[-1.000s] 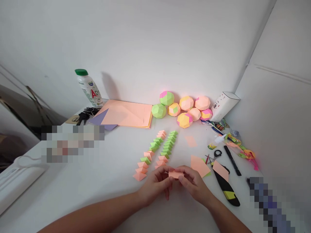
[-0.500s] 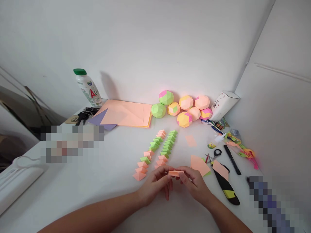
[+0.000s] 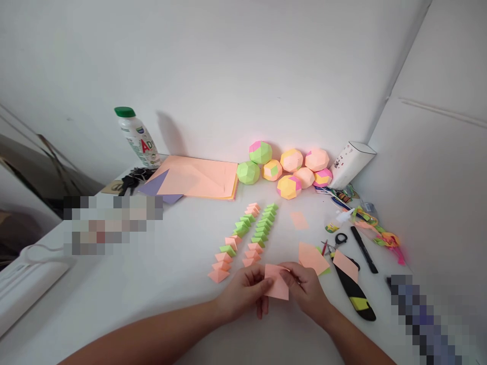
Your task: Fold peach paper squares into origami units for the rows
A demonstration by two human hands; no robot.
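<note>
Both my hands pinch one small pink paper square [image 3: 277, 282] just above the white table [image 3: 152, 284]. My left hand [image 3: 243, 294] grips its left edge and my right hand [image 3: 306, 291] grips its right edge. The paper now faces me almost flat. Just beyond my hands lie two rows of folded pink and green paper units [image 3: 247, 235]. A small stack of loose pink paper squares [image 3: 312, 257] rests to the right of my hands.
Several coloured paper balls [image 3: 287, 170] sit by the back wall beside a white carton [image 3: 350, 165]. Large pink and purple sheets [image 3: 194, 177], keys and a green-capped bottle [image 3: 137, 137] are at back left. Scissors [image 3: 337, 242], a black pen [image 3: 363, 249] and a black-yellow cutter [image 3: 355, 296] lie right.
The pink paper was a narrow folded strip between my fingers; now it is opened out to a wider square. My hands stay in nearly the same place.
</note>
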